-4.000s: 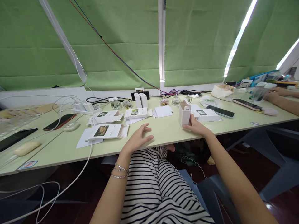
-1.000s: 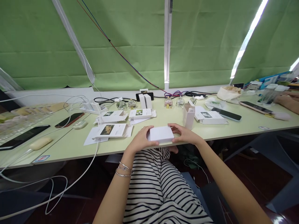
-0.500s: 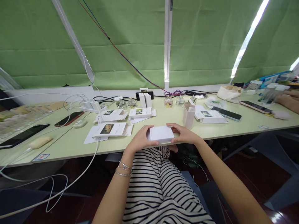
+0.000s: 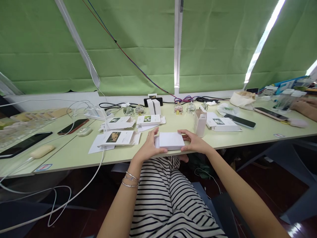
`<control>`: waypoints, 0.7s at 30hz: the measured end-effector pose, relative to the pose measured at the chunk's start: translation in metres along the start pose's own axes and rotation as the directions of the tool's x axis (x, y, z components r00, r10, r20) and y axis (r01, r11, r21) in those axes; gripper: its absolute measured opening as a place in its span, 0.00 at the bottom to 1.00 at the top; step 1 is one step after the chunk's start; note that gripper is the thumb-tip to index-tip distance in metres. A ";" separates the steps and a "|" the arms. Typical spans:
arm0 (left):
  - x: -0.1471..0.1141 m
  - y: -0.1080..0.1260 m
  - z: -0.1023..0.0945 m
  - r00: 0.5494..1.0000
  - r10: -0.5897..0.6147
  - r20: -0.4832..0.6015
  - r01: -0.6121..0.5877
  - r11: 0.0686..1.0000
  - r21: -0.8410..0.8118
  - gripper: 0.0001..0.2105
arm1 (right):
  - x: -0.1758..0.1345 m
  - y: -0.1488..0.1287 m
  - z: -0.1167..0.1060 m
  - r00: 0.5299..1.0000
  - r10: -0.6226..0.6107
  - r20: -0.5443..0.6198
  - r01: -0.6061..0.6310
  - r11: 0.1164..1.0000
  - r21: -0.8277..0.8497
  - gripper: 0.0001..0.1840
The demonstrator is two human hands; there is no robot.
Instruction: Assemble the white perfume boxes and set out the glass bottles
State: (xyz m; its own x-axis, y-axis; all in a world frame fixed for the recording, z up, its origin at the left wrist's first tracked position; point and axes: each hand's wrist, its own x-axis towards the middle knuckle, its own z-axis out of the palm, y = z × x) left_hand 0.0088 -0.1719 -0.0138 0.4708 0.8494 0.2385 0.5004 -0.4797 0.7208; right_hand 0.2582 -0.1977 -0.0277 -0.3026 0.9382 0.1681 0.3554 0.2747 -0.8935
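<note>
A small white box (image 4: 171, 140) lies flat at the front edge of the table, a flap standing out at its left end. My left hand (image 4: 148, 147) is around that flap end, thumb along the front side and index finger raised off the box. At the other end, my right hand (image 4: 196, 142) grips the box between thumb in front and fingers at the back corner. Just behind my right hand stands an upright white carton (image 4: 200, 123) with its top flap up. What the box contains is hidden.
Flattened picture boxes lie left (image 4: 119, 137) and right (image 4: 224, 125). Round glass bottles (image 4: 190, 107) and two slim white boxes (image 4: 154, 106) stand at the back. Phones (image 4: 239, 121) and white cables (image 4: 96, 175) lie about. Another person's hand (image 4: 303, 105) is far right.
My left index finger has lifted and straightened away from the box. The box has shifted very slightly up in view; my right hand keeps its grip.
</note>
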 end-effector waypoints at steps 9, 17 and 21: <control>0.013 0.001 0.011 0.993 -0.023 -0.117 -0.042 0.855 -0.517 0.58 | 0.008 0.007 0.005 0.984 -0.095 -0.152 0.138 0.944 0.301 0.49; 0.021 0.029 0.043 0.996 0.088 0.026 -0.054 0.787 -0.615 0.39 | 0.005 0.000 0.005 0.998 -0.056 0.025 0.041 0.908 0.417 0.51; 0.020 0.024 0.046 0.998 0.060 -0.007 -0.053 0.801 -0.596 0.36 | 0.003 -0.005 0.010 0.996 -0.061 0.070 0.042 0.968 0.248 0.50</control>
State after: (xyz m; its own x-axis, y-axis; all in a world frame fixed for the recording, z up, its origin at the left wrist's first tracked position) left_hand 0.0637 -0.1763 -0.0215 0.4950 0.8205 0.2860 -0.0573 -0.2976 0.9530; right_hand 0.2467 -0.1985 -0.0268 -0.3851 0.9024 0.1930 0.1122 0.2534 -0.9608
